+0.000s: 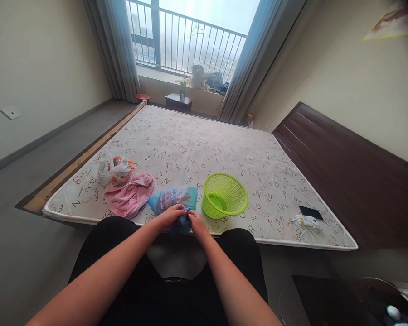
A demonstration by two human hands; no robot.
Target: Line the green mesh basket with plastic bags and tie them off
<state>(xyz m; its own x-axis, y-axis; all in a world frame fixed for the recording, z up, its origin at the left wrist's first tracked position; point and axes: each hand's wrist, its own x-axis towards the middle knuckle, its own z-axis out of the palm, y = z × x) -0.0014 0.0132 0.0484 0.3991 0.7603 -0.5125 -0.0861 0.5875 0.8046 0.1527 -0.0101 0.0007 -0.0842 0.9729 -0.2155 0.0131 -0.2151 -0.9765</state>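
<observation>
A blue plastic bag [175,197] with reddish contents lies at the near edge of the mattress. My left hand [172,215] pinches the gathered plastic at its near side. Close beside it, my right hand [196,222] has its fingers closed on the same bunched part. Just right of the bag stands a green plastic basket [224,195], upright, with nothing seen inside. To the left a pink towel [131,194] lies crumpled. Behind the towel is a white plastic bag [114,170] with something orange in it.
The letter-printed mattress [204,145] stretches toward the window. A dark phone [310,212] and a white charger with a cable [307,222] lie at its right. A dark headboard [347,181] borders the right side; a wooden bed rail [85,158] runs along the left.
</observation>
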